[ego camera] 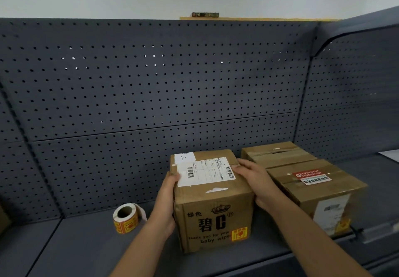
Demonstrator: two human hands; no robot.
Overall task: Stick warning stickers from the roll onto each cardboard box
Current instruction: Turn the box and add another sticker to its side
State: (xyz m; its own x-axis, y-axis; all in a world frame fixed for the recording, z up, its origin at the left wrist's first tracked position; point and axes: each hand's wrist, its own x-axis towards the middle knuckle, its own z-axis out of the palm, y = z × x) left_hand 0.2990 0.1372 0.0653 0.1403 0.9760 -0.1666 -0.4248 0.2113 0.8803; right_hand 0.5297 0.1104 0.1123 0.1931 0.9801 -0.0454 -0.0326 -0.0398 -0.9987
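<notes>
Cardboard box (213, 212) is gripped by left hand (167, 192) and right hand (252, 179), fingers curled atop.

Cardboard boxes: we count three on the shelf (86, 244): a middle box (213, 216), a front right box (313, 192) and a back right box (278, 153).
Sticker roll (126, 218): we count one.
Warning stickers on box fronts: we see two, a middle-box sticker (239, 234) and a front-right sticker (343, 225).
Hands: we count two, the left hand (165, 207) and the right hand (257, 181).
</notes>
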